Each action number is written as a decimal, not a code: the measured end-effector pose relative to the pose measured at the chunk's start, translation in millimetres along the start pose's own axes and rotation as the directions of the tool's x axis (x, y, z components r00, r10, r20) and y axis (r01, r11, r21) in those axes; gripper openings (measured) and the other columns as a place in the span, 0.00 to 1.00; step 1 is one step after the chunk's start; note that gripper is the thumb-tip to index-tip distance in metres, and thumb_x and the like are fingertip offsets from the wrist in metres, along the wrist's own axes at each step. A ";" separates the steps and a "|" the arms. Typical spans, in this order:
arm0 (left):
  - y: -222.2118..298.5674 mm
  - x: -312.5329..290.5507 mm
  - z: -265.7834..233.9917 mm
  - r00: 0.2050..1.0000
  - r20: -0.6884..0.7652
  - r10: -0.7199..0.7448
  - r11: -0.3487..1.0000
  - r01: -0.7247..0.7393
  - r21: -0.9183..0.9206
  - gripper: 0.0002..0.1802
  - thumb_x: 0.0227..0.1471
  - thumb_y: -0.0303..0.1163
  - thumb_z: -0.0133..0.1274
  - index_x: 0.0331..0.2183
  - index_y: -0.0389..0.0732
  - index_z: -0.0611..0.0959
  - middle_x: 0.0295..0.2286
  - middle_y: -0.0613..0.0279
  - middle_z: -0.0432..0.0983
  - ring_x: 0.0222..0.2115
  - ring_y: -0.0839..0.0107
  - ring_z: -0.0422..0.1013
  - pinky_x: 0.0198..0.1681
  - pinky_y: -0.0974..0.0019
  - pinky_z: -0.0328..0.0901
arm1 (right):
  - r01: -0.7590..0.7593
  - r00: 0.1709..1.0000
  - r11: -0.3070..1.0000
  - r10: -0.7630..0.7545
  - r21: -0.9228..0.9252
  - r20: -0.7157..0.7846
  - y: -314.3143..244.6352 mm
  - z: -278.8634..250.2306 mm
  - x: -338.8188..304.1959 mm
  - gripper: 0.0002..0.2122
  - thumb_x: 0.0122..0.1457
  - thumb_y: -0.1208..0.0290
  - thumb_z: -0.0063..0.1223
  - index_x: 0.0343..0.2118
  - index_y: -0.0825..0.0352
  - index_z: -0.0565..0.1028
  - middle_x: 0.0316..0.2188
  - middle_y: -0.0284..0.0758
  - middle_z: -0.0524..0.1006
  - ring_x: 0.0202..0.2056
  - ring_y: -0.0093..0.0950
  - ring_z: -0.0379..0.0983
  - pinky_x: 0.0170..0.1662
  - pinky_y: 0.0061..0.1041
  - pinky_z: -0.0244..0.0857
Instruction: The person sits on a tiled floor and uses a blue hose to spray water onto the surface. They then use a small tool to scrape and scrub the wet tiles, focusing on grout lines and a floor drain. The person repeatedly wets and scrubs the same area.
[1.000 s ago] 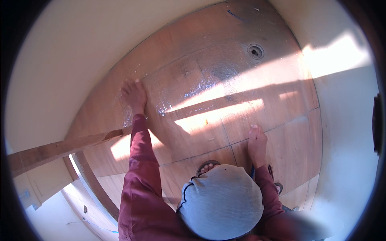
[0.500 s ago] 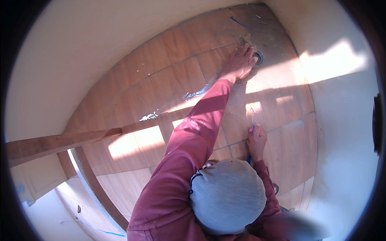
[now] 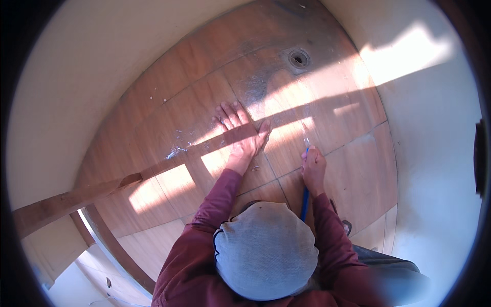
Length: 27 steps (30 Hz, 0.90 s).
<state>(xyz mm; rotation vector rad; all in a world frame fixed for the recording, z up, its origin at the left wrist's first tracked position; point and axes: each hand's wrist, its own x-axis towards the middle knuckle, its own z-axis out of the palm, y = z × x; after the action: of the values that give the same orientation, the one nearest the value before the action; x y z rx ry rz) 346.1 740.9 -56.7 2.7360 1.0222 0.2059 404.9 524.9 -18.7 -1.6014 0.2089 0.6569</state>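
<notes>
My left hand [image 3: 240, 135] lies flat on the wet tiled floor [image 3: 337, 174] with its fingers spread, holding nothing. Around those fingers, water glints on the brown wood-look tiles. To the right, my right hand [image 3: 313, 166] is closed around a thin blue hose [image 3: 305, 204] close to its end. A clear streak of water runs from the hose end across the floor, away from me. Farther off, a round floor drain [image 3: 299, 59] sits in the tiles with a dark hole at its middle. A grey cap hides part of the floor and hose.
A pale wall [image 3: 429, 133] bounds the floor on the right, and a cream wall [image 3: 92, 61] on the far left side. At the lower left stands a brown wooden door frame [image 3: 76, 197]. Bright sunlight patches cross the tiles and the right wall.
My left hand has come back from beside the drain, toward me and to the left, uncovering the drain. My right hand still grips the hose. The view has shifted slightly.
</notes>
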 end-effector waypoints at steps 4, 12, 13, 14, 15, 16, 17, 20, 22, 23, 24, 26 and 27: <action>36.8 91.3 28.1 0.993 -0.093 -0.075 0.995 0.080 0.054 0.56 0.60 0.66 0.39 0.66 0.22 0.55 0.65 0.17 0.42 0.68 0.24 0.35 0.69 0.28 0.28 | 0.057 0.998 0.997 -0.056 -0.045 0.024 18.2 -6.0 10.6 0.15 0.70 0.67 0.43 0.25 0.65 0.71 0.16 0.23 0.65 0.16 0.14 0.59 0.19 0.20 0.53; 95.5 164.7 14.6 0.965 0.035 0.259 0.859 -0.214 -0.464 0.43 0.67 0.57 0.32 0.69 0.34 0.57 0.70 0.39 0.43 0.72 0.48 0.38 0.73 0.44 0.27 | 0.020 1.000 0.990 -0.022 -0.136 -0.009 13.9 -4.4 10.7 0.18 0.72 0.62 0.43 0.25 0.64 0.71 0.15 0.23 0.65 0.15 0.14 0.59 0.19 0.20 0.54; 95.9 154.4 0.6 0.962 0.058 0.269 0.776 -0.180 -0.604 0.41 0.68 0.57 0.32 0.69 0.37 0.58 0.71 0.42 0.44 0.73 0.51 0.39 0.74 0.47 0.27 | 0.018 1.000 0.991 -0.019 -0.136 -0.004 12.0 -6.9 10.6 0.18 0.73 0.60 0.43 0.26 0.63 0.71 0.15 0.23 0.64 0.15 0.14 0.58 0.18 0.20 0.53; 77.9 143.6 -2.1 0.971 -0.052 0.235 0.830 -0.229 -0.508 0.40 0.68 0.56 0.32 0.69 0.39 0.60 0.71 0.43 0.44 0.73 0.52 0.39 0.74 0.47 0.28 | 0.012 1.000 0.991 -0.012 -0.135 -0.001 9.0 -8.7 8.3 0.18 0.73 0.59 0.42 0.27 0.62 0.70 0.15 0.22 0.63 0.15 0.13 0.57 0.18 0.20 0.52; 46.9 133.4 -3.4 0.963 -0.162 0.215 0.879 -0.263 -0.397 0.38 0.69 0.56 0.33 0.69 0.41 0.61 0.71 0.44 0.44 0.73 0.53 0.39 0.74 0.48 0.28 | 0.003 1.000 0.992 -0.002 -0.130 0.002 8.3 -9.3 6.5 0.17 0.74 0.58 0.41 0.27 0.61 0.69 0.16 0.22 0.62 0.15 0.13 0.56 0.17 0.19 0.51; 0.4 122.1 -1.4 0.971 -0.215 0.106 0.975 -0.145 -0.171 0.37 0.69 0.55 0.36 0.68 0.41 0.63 0.71 0.46 0.45 0.73 0.54 0.40 0.73 0.45 0.30 | 0.012 1.000 0.993 -0.010 -0.118 0.013 8.4 -6.0 5.5 0.17 0.74 0.59 0.41 0.27 0.62 0.70 0.15 0.22 0.63 0.15 0.13 0.57 0.18 0.19 0.52; -45.9 105.1 -17.3 0.957 -0.289 -0.009 0.991 -0.029 -0.128 0.36 0.69 0.52 0.38 0.68 0.39 0.63 0.70 0.46 0.48 0.72 0.53 0.42 0.73 0.43 0.31 | 0.020 1.000 0.994 -0.018 -0.111 0.014 7.8 -7.5 4.8 0.17 0.73 0.60 0.42 0.26 0.62 0.70 0.15 0.22 0.63 0.15 0.13 0.58 0.18 0.19 0.52; -228.1 69.1 -30.6 0.803 -0.438 -0.404 0.870 0.485 0.087 0.40 0.69 0.53 0.36 0.67 0.30 0.58 0.67 0.30 0.47 0.69 0.32 0.41 0.70 0.35 0.35 | 0.007 0.999 0.997 -0.003 -0.077 0.050 4.2 0.6 0.3 0.18 0.74 0.61 0.41 0.25 0.62 0.69 0.16 0.22 0.63 0.16 0.12 0.58 0.18 0.18 0.52; -283.9 74.8 -48.6 0.751 -0.298 -0.589 0.761 0.640 0.107 0.42 0.69 0.55 0.33 0.68 0.30 0.56 0.68 0.28 0.45 0.69 0.30 0.40 0.70 0.35 0.34 | 0.008 0.998 0.997 -0.003 -0.071 0.059 7.8 0.2 -0.3 0.18 0.74 0.60 0.41 0.26 0.62 0.69 0.16 0.21 0.63 0.16 0.11 0.56 0.18 0.17 0.51; -303.8 77.0 -55.9 0.701 -0.223 -0.677 0.694 0.710 0.122 0.43 0.69 0.56 0.31 0.68 0.30 0.55 0.68 0.28 0.45 0.69 0.28 0.39 0.70 0.34 0.34 | 0.025 0.998 0.997 -0.020 -0.074 0.062 9.4 -2.9 0.5 0.18 0.74 0.60 0.40 0.26 0.62 0.69 0.17 0.21 0.63 0.16 0.11 0.56 0.18 0.17 0.50; -289.5 92.3 -56.3 0.684 -0.219 -0.696 0.673 0.727 0.133 0.44 0.69 0.57 0.29 0.68 0.29 0.54 0.68 0.28 0.44 0.69 0.30 0.39 0.71 0.35 0.33 | 0.057 0.997 0.995 -0.053 -0.078 0.055 10.2 -4.2 4.4 0.18 0.74 0.60 0.40 0.26 0.62 0.69 0.17 0.21 0.63 0.16 0.11 0.55 0.18 0.16 0.50; -285.3 116.7 -56.1 0.712 -0.233 -0.662 0.701 0.699 0.145 0.45 0.68 0.58 0.26 0.68 0.29 0.54 0.68 0.29 0.43 0.70 0.32 0.38 0.71 0.37 0.32 | 0.030 0.998 0.996 -0.026 -0.080 0.059 11.6 3.5 2.2 0.18 0.74 0.60 0.40 0.26 0.61 0.69 0.17 0.21 0.63 0.16 0.11 0.55 0.17 0.16 0.49; -290.8 126.2 -45.5 0.764 -0.237 -0.600 0.758 0.638 0.136 0.44 0.69 0.58 0.25 0.68 0.29 0.54 0.69 0.30 0.43 0.70 0.33 0.38 0.72 0.38 0.32 | 0.025 0.999 0.996 -0.021 -0.085 0.048 9.2 4.4 2.6 0.18 0.75 0.60 0.40 0.26 0.61 0.69 0.17 0.21 0.63 0.16 0.11 0.54 0.17 0.16 0.49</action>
<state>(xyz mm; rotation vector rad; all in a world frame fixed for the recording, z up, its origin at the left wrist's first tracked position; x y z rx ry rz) 248.2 1045.1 -77.4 2.3865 2.0464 0.2424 401.2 528.3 -27.9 -1.6661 0.1295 0.6930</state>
